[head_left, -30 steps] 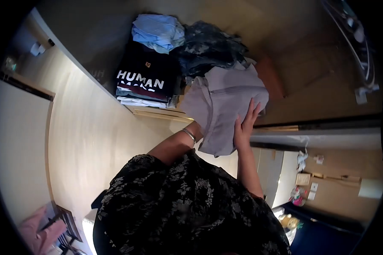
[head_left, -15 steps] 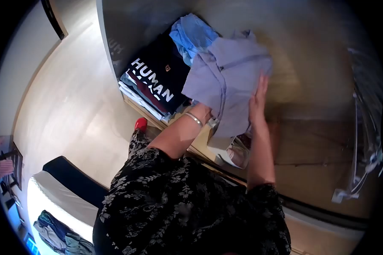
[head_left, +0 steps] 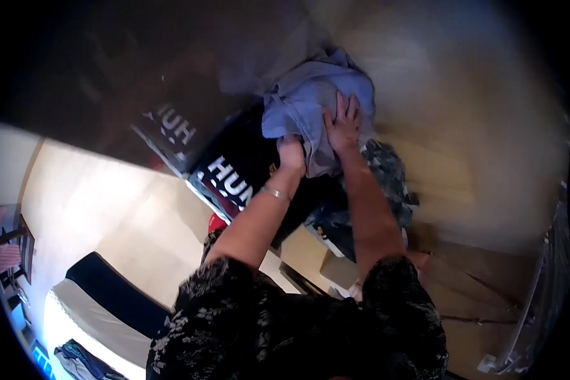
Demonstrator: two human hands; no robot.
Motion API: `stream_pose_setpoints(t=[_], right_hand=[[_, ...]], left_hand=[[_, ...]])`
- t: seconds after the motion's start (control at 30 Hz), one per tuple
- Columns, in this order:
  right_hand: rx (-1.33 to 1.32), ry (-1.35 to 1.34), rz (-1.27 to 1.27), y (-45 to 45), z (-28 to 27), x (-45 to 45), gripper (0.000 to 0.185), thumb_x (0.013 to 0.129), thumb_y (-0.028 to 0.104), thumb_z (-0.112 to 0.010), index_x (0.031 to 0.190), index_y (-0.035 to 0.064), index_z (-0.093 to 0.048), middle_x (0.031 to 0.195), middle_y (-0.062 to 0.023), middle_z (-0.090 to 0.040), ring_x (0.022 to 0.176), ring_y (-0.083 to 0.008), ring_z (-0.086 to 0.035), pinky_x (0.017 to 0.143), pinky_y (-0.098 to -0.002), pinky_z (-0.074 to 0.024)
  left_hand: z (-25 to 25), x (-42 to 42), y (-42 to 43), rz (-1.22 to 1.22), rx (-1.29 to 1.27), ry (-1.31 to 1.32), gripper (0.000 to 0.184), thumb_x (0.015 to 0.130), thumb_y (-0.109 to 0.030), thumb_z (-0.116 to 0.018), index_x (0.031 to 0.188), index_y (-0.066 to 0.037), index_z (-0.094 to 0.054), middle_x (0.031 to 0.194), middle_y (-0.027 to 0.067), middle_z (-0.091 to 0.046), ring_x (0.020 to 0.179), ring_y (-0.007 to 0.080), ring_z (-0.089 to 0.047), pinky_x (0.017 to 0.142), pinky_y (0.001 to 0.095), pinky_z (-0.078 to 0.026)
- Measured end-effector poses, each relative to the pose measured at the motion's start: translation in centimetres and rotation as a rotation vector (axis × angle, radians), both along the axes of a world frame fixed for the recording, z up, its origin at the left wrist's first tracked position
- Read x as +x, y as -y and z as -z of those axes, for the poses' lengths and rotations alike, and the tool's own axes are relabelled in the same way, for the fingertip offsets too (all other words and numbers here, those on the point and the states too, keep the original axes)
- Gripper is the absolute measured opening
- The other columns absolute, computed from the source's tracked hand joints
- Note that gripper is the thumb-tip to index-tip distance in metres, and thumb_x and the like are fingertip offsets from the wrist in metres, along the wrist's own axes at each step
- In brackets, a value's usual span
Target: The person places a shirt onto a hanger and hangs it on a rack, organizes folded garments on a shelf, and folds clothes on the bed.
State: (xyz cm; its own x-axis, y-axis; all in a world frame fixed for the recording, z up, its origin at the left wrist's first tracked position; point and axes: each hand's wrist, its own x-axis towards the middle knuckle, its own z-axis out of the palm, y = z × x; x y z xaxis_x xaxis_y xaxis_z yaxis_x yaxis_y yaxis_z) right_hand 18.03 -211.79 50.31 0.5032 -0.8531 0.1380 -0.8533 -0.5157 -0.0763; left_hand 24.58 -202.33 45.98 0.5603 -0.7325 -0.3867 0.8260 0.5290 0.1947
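A grey folded garment point(head_left: 316, 95) lies at the back of the stack, over the black shirt point(head_left: 240, 152) with white lettering. My right hand point(head_left: 344, 126) rests on top of it with the fingers spread. The garment's near edge covers the fingers of my left hand point(head_left: 291, 154), whose wrist wears a silver bangle. Beside my right forearm sits a dark patterned garment point(head_left: 386, 180). The light blue garment cannot be seen.
A dark reflective panel point(head_left: 107, 95) stands on the left. A pale box point(head_left: 339, 271) sits below the clothes. At the lower left are a bed-like piece with a dark edge point(head_left: 117, 294) and clothes on it point(head_left: 82, 362). Clear plastic point(head_left: 538, 297) hangs at the right.
Both hands and the grey garment have moved up and left, onto the back of the black shirt's stack. My right hand has shifted from the garment's side to its top. The view has turned.
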Motion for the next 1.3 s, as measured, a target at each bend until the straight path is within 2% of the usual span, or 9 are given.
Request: stream_pose_setpoints(t=[0.33, 0.4, 0.43, 0.73, 0.87, 0.93, 1.0, 1.17, 1.3], right_hand=[[0.018, -0.031, -0.090, -1.5, -0.5, 0.6, 0.068, 0.084, 0.055, -0.048, 0.142, 0.0299, -0.023, 0.149, -0.0089, -0.012, 0.133, -0.0417, -0.015, 0.101, -0.0611, -0.0233], [0.015, -0.033, -0.154, -0.6, -0.3, 0.8, 0.068, 0.083, 0.051, -0.051, 0.141, 0.0264, -0.024, 0.149, -0.0091, -0.014, 0.133, -0.0413, -0.016, 0.100, -0.0614, -0.0247], [0.009, -0.020, -0.166, -0.4, -0.7, 0.5, 0.068, 0.083, 0.051, -0.051, 0.141, 0.0264, -0.024, 0.149, -0.0091, -0.014, 0.133, -0.0413, -0.016, 0.100, -0.0614, -0.0247], [-0.148, 0.320, -0.349, -9.8, -6.4, -4.5, 0.059, 0.084, 0.041, -0.057, 0.131, 0.0108, -0.042, 0.137, -0.0199, -0.035, 0.127, -0.0418, -0.029, 0.102, -0.0515, -0.0259], [0.212, 0.683, -0.537, -17.5, -6.8, -5.6, 0.033, 0.093, 0.021, -0.046, 0.120, 0.0030, -0.052, 0.126, -0.0187, -0.047, 0.120, -0.0327, -0.041, 0.102, -0.0393, -0.0295], [0.793, 0.893, -0.415, -23.6, -3.3, -6.7, 0.040, 0.098, 0.031, -0.035, 0.119, 0.0029, -0.055, 0.129, -0.0133, -0.048, 0.123, -0.0248, -0.040, 0.103, -0.0323, -0.0277], [0.993, 0.968, -0.312, -27.0, -1.7, -8.2, 0.042, 0.098, 0.032, -0.037, 0.119, -0.0008, -0.053, 0.123, -0.0139, -0.052, 0.116, -0.0231, -0.046, 0.100, -0.0304, -0.0317], [0.942, 0.488, -0.549, -32.6, 0.5, -9.4, 0.039, 0.099, 0.027, -0.033, 0.107, -0.0005, -0.059, 0.106, -0.0133, -0.059, 0.100, -0.0231, -0.054, 0.091, -0.0319, -0.0389], [0.987, 0.518, -0.763, -37.5, -3.0, -1.7, 0.035, 0.099, 0.022, -0.033, 0.105, -0.0021, -0.058, 0.104, -0.0131, -0.058, 0.099, -0.0210, -0.054, 0.088, -0.0307, -0.0403]], left_hand=[[-1.0, -1.9, -0.9, 0.112, 0.500, 0.261, 0.050, 0.090, -0.029, -0.046, 0.129, 0.001, -0.041, 0.127, 0.0193, -0.047, 0.115, 0.0331, -0.045, 0.094, 0.0356, -0.035], [1.3, -2.0, -0.4, 0.173, 0.696, 0.740, 0.049, 0.089, -0.027, -0.047, 0.128, 0.003, -0.042, 0.126, 0.0215, -0.049, 0.112, 0.0343, -0.047, 0.093, 0.0359, -0.036], [-2.7, -1.3, -2.3, 0.222, 0.573, 0.376, 0.053, 0.086, -0.025, -0.051, 0.129, 0.003, -0.039, 0.123, 0.0236, -0.050, 0.112, 0.0364, -0.048, 0.092, 0.0359, -0.037], [-6.2, -5.2, -8.9, 0.017, 0.737, 0.718, 0.060, 0.084, -0.018, -0.054, 0.134, 0.006, -0.031, 0.128, 0.0230, -0.045, 0.118, 0.0317, -0.044, 0.097, 0.0331, -0.035], [-11.9, -7.2, -16.2, 0.123, 0.486, 0.684, 0.044, 0.094, -0.026, -0.038, 0.127, 0.002, -0.042, 0.121, 0.0158, -0.050, 0.110, 0.0229, -0.048, 0.096, 0.0291, -0.034], [-4.9, -9.3, -18.5, 0.152, 0.380, 0.477, 0.037, 0.095, -0.031, -0.033, 0.111, -0.003, -0.052, 0.104, 0.0108, -0.056, 0.097, 0.0199, -0.051, 0.088, 0.0307, -0.039], [-9.2, -10.9, -23.0, 0.077, 0.643, 0.467, 0.061, 0.095, -0.049, -0.024, 0.107, 0.001, -0.056, 0.096, 0.0209, -0.061, 0.092, 0.0341, -0.058, 0.085, 0.0365, -0.043], [-3.3, -11.0, -30.5, 0.334, 0.797, 0.451, 0.059, 0.094, -0.041, -0.024, 0.123, 0.004, -0.048, 0.121, 0.0256, -0.052, 0.116, 0.0356, -0.047, 0.099, 0.0391, -0.034], [-4.7, -4.0, -36.4, 0.181, 0.410, 0.353, 0.043, 0.093, -0.033, -0.029, 0.105, -0.001, -0.056, 0.099, 0.0124, -0.059, 0.084, 0.0185, -0.054, 0.071, 0.0321, -0.044]])
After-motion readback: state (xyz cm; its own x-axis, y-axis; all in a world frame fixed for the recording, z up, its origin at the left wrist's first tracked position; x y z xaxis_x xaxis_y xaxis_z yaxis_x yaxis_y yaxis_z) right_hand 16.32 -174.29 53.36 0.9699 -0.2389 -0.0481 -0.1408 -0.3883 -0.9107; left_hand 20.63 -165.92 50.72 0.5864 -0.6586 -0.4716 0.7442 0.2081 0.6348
